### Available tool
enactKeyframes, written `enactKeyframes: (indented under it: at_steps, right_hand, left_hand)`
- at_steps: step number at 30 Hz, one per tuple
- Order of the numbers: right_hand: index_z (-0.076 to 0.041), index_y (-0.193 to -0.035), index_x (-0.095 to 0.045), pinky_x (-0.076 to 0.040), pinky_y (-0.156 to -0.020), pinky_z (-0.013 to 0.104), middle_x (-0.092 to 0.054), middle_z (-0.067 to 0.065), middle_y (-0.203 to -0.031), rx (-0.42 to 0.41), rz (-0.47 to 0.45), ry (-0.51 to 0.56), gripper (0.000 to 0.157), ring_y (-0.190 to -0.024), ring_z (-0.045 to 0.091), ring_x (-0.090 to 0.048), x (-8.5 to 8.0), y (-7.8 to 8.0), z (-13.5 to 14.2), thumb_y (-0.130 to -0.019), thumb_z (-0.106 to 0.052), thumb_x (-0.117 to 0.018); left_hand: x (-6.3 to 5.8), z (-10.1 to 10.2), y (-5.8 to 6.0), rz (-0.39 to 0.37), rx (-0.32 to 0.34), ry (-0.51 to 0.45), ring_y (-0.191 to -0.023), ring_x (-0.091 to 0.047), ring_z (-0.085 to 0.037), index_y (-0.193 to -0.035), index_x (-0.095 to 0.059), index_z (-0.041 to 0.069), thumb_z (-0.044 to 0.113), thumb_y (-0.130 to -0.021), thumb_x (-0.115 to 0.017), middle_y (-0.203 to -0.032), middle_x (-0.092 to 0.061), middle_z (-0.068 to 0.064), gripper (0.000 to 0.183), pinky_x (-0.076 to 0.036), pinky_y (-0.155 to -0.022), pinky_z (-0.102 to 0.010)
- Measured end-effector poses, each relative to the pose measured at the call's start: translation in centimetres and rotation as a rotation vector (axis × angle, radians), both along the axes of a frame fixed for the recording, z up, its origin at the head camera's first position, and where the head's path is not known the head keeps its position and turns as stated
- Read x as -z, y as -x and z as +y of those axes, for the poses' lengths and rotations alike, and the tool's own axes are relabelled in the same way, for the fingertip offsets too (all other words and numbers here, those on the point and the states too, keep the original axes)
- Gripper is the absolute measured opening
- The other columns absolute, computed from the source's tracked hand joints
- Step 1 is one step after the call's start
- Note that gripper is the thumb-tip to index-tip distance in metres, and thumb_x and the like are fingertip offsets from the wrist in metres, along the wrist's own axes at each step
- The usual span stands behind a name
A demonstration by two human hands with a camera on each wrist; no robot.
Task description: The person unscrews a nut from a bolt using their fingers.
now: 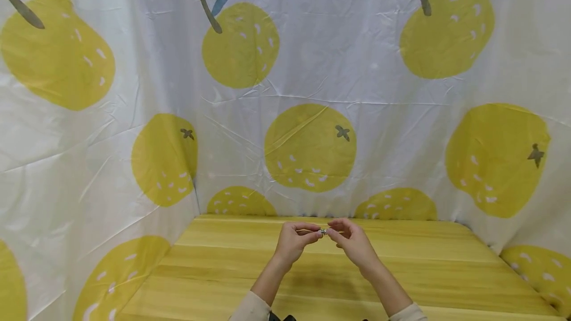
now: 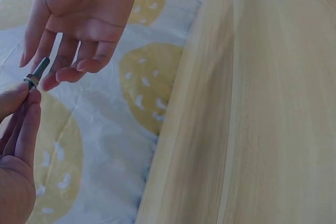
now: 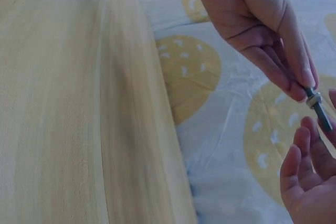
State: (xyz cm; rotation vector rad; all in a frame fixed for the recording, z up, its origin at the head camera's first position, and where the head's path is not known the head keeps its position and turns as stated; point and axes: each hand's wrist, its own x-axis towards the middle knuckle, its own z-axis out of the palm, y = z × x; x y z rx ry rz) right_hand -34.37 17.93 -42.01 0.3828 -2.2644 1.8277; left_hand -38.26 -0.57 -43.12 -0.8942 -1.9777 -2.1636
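In the head view my left hand [image 1: 292,242] and right hand [image 1: 356,245] meet over the table, with a small metal bolt [image 1: 323,232] between them. The left wrist view shows the bolt [image 2: 41,68] as a dark threaded shaft with a lighter nut-like ring [image 2: 31,80] around it. My left thumb and fingertips pinch the end by the ring. The free end points toward my right hand [image 2: 84,19], whose thumb and loosely bent fingers stand spread around the tip. From the right wrist view, the ring [image 3: 314,100] sits just past the left fingertips.
A yellowish wood-grain tabletop [image 1: 214,271] lies under both hands. White cloth [image 1: 312,53] printed with yellow fruit hangs behind it and along both sides. Dark objects [image 1: 281,317] show at the bottom edge of the head view, between the forearms.
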Motion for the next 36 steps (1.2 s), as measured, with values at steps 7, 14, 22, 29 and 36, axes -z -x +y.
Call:
enactKeyframes:
  at_steps: [7, 14, 22, 29, 36]
  right_hand:
    - [-0.008, -0.104, -0.063, -0.048, -0.081, 0.044, -0.062, 0.012, -0.102, -0.033, 0.012, -0.006, 0.023, -0.094, 0.03, -0.058, 0.17, -0.03, -0.39, -0.089, -0.026, -0.064]
    - [-0.011, -0.109, -0.06, -0.049, -0.077, 0.042, -0.059, 0.008, -0.105, -0.011, 0.027, -0.008, 0.03, -0.089, 0.026, -0.059, 0.31, -0.21, -0.51, -0.087, -0.031, -0.066]
    - [-0.011, -0.105, -0.062, -0.049, -0.077, 0.04, -0.06, 0.009, -0.102, -0.006, 0.052, -0.034, 0.026, -0.092, 0.028, -0.057, 0.2, -0.03, -0.57, -0.09, -0.033, -0.062]
    - [-0.012, -0.112, -0.059, -0.048, -0.078, 0.044, -0.06, 0.009, -0.105, 0.013, 0.063, -0.042, 0.036, -0.093, 0.03, -0.057, -0.33, -0.22, -0.18, -0.089, -0.04, -0.061]
    - [-0.01, -0.106, -0.062, -0.048, -0.08, 0.043, -0.06, 0.01, -0.106, -0.012, 0.093, -0.059, 0.025, -0.096, 0.028, -0.057, -0.09, -0.16, -0.4, -0.089, -0.029, -0.064]
  left_hand:
    - [-0.05, -0.01, -0.22, -0.014, 0.002, -0.006, -0.087, -0.066, -0.025, -0.092, -0.074, 0.004, 0.013, -0.078, -0.076, -0.096, -0.068, -0.009, 0.017, -0.053, -0.076, -0.035]
    - [-0.1, 0.06, -0.53, -0.006, 0.016, -0.018, -0.087, -0.066, -0.026, -0.093, -0.073, -0.001, 0.009, -0.079, -0.074, -0.097, -0.067, -0.014, 0.017, -0.053, -0.076, -0.036]
    - [-0.44, 0.0, -0.52, -0.018, -0.019, -0.001, -0.089, -0.066, -0.024, -0.092, -0.074, 0.005, 0.011, -0.079, -0.075, -0.097, -0.068, -0.007, 0.014, -0.053, -0.077, -0.034]
    - [-0.83, 0.5, 0.01, 0.006, 0.0, -0.017, -0.088, -0.066, -0.025, -0.093, -0.074, 0.003, 0.01, -0.079, -0.075, -0.097, -0.068, -0.01, 0.015, -0.053, -0.077, -0.036]
    - [-0.54, 0.11, 0.0, 0.003, -0.011, -0.011, -0.087, -0.067, -0.024, -0.091, -0.074, 0.001, 0.009, -0.079, -0.074, -0.095, -0.068, -0.011, 0.014, -0.053, -0.076, -0.035]
